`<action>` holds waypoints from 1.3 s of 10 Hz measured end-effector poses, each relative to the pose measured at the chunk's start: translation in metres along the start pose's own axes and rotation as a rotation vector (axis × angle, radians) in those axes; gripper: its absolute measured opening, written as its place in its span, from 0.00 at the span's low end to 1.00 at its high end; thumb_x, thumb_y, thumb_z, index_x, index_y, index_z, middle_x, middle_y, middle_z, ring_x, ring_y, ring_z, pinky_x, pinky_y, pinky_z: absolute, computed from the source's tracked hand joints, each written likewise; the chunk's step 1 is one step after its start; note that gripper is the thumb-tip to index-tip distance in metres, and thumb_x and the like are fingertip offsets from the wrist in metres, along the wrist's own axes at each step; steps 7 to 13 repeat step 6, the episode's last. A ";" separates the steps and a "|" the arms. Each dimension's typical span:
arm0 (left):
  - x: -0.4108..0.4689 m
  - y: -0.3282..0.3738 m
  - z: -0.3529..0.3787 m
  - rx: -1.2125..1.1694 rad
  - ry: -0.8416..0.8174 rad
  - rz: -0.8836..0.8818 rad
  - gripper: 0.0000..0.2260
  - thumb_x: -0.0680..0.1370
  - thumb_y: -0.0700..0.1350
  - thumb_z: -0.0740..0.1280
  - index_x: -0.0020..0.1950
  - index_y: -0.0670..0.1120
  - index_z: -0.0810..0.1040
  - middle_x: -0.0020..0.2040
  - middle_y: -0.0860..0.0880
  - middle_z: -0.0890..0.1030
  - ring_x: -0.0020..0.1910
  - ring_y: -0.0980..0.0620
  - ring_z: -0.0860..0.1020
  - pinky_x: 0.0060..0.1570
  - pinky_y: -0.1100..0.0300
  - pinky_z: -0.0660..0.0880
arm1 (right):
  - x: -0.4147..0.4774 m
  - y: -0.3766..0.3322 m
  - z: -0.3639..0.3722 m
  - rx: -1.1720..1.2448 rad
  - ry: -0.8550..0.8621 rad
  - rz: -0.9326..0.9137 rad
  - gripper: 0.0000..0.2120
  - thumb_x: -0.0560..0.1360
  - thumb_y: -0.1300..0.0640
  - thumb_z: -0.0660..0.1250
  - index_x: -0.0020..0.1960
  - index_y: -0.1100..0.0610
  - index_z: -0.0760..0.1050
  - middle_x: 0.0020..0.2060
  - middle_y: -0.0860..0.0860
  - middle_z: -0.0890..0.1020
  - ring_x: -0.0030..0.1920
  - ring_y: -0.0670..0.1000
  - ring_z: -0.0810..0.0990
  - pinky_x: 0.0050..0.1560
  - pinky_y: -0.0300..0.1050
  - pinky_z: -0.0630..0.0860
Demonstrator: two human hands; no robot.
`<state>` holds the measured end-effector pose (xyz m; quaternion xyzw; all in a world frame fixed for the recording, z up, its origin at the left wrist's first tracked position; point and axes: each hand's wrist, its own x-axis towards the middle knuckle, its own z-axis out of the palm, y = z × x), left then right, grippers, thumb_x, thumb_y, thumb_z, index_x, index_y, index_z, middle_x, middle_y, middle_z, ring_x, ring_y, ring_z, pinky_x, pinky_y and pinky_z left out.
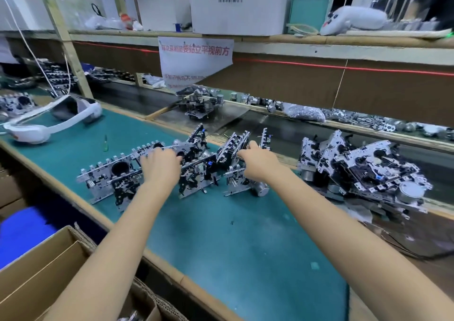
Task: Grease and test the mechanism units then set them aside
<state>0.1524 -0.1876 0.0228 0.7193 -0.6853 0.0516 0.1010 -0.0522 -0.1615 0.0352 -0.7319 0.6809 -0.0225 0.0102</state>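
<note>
Selection step, seemingly: the left hand (161, 167) lies over the row of mechanism units (115, 173) on the green desk (221, 242), its grip unclear; the right hand (258, 159) pinches an upright unit (232, 146). Next, that unit must be lifted free for greasing.

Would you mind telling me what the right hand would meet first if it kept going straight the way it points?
The right hand points away and slightly left. Its fingertips are at an upright mechanism unit, so that comes first. Beyond it, depth is unclear.
</note>
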 end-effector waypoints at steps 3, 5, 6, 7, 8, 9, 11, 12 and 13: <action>-0.012 -0.058 0.001 0.190 -0.189 -0.039 0.10 0.79 0.33 0.56 0.58 0.37 0.70 0.57 0.38 0.74 0.58 0.39 0.72 0.54 0.48 0.71 | -0.015 -0.025 0.003 0.223 0.091 -0.189 0.20 0.76 0.62 0.57 0.67 0.56 0.69 0.63 0.56 0.67 0.53 0.58 0.76 0.48 0.47 0.71; -0.024 -0.041 -0.016 -0.018 -0.203 -0.053 0.12 0.78 0.32 0.58 0.36 0.42 0.62 0.36 0.45 0.69 0.38 0.46 0.71 0.41 0.54 0.70 | -0.061 -0.021 -0.032 0.673 0.205 -0.170 0.15 0.77 0.63 0.59 0.62 0.58 0.74 0.56 0.53 0.73 0.42 0.48 0.73 0.45 0.34 0.70; -0.029 -0.034 -0.034 -0.177 -0.119 -0.094 0.11 0.78 0.35 0.61 0.37 0.41 0.65 0.40 0.43 0.72 0.44 0.44 0.71 0.46 0.53 0.70 | -0.113 0.003 -0.056 0.959 0.450 -0.058 0.11 0.76 0.64 0.62 0.55 0.55 0.78 0.50 0.49 0.79 0.41 0.49 0.79 0.41 0.30 0.72; -0.029 -0.034 -0.034 -0.177 -0.119 -0.094 0.11 0.78 0.35 0.61 0.37 0.41 0.65 0.40 0.43 0.72 0.44 0.44 0.71 0.46 0.53 0.70 | -0.113 0.003 -0.056 0.959 0.450 -0.058 0.11 0.76 0.64 0.62 0.55 0.55 0.78 0.50 0.49 0.79 0.41 0.49 0.79 0.41 0.30 0.72; -0.029 -0.034 -0.034 -0.177 -0.119 -0.094 0.11 0.78 0.35 0.61 0.37 0.41 0.65 0.40 0.43 0.72 0.44 0.44 0.71 0.46 0.53 0.70 | -0.113 0.003 -0.056 0.959 0.450 -0.058 0.11 0.76 0.64 0.62 0.55 0.55 0.78 0.50 0.49 0.79 0.41 0.49 0.79 0.41 0.30 0.72; -0.029 -0.034 -0.034 -0.177 -0.119 -0.094 0.11 0.78 0.35 0.61 0.37 0.41 0.65 0.40 0.43 0.72 0.44 0.44 0.71 0.46 0.53 0.70 | -0.113 0.003 -0.056 0.959 0.450 -0.058 0.11 0.76 0.64 0.62 0.55 0.55 0.78 0.50 0.49 0.79 0.41 0.49 0.79 0.41 0.30 0.72; -0.029 -0.034 -0.034 -0.177 -0.119 -0.094 0.11 0.78 0.35 0.61 0.37 0.41 0.65 0.40 0.43 0.72 0.44 0.44 0.71 0.46 0.53 0.70 | -0.113 0.003 -0.056 0.959 0.450 -0.058 0.11 0.76 0.64 0.62 0.55 0.55 0.78 0.50 0.49 0.79 0.41 0.49 0.79 0.41 0.30 0.72; -0.029 -0.034 -0.034 -0.177 -0.119 -0.094 0.11 0.78 0.35 0.61 0.37 0.41 0.65 0.40 0.43 0.72 0.44 0.44 0.71 0.46 0.53 0.70 | -0.113 0.003 -0.056 0.959 0.450 -0.058 0.11 0.76 0.64 0.62 0.55 0.55 0.78 0.50 0.49 0.79 0.41 0.49 0.79 0.41 0.30 0.72; -0.029 -0.034 -0.034 -0.177 -0.119 -0.094 0.11 0.78 0.35 0.61 0.37 0.41 0.65 0.40 0.43 0.72 0.44 0.44 0.71 0.46 0.53 0.70 | -0.113 0.003 -0.056 0.959 0.450 -0.058 0.11 0.76 0.64 0.62 0.55 0.55 0.78 0.50 0.49 0.79 0.41 0.49 0.79 0.41 0.30 0.72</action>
